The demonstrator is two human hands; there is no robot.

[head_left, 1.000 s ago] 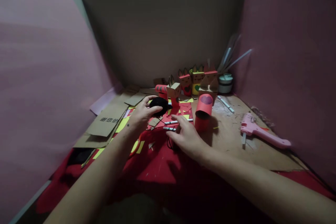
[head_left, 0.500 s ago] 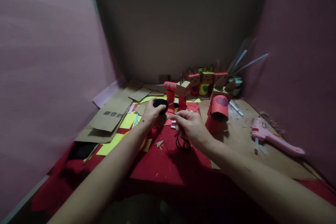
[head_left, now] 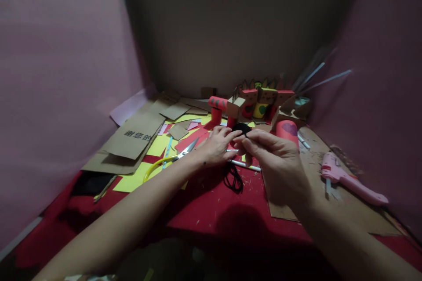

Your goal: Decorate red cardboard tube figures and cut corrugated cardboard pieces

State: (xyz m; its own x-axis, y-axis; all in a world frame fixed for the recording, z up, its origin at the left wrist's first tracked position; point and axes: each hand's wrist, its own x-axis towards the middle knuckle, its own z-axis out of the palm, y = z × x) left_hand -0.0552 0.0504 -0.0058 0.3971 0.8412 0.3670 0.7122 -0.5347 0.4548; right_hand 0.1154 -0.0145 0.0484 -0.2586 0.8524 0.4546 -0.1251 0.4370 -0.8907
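My left hand (head_left: 216, 147) and my right hand (head_left: 277, 162) meet above the red paper, both gripping a black ball of yarn (head_left: 241, 128) between their fingertips. A loose bundle of black thread (head_left: 233, 179) hangs down from the hands onto the red sheet. Just under the hands lies a white marker (head_left: 245, 165). Yellow-handled scissors (head_left: 168, 160) rest left of my left hand.
Paper-roll figures (head_left: 260, 99) stand at the back, with a red tube (head_left: 286, 131) near my right hand. A pink glue gun (head_left: 349, 178) lies on the right. Cardboard pieces (head_left: 132, 140) and yellow scraps cover the left. Pink walls close in both sides.
My left hand lifted the black ball from the table and brought it right to meet my right hand. The scissors under the left arm are now uncovered. The view shifted left.
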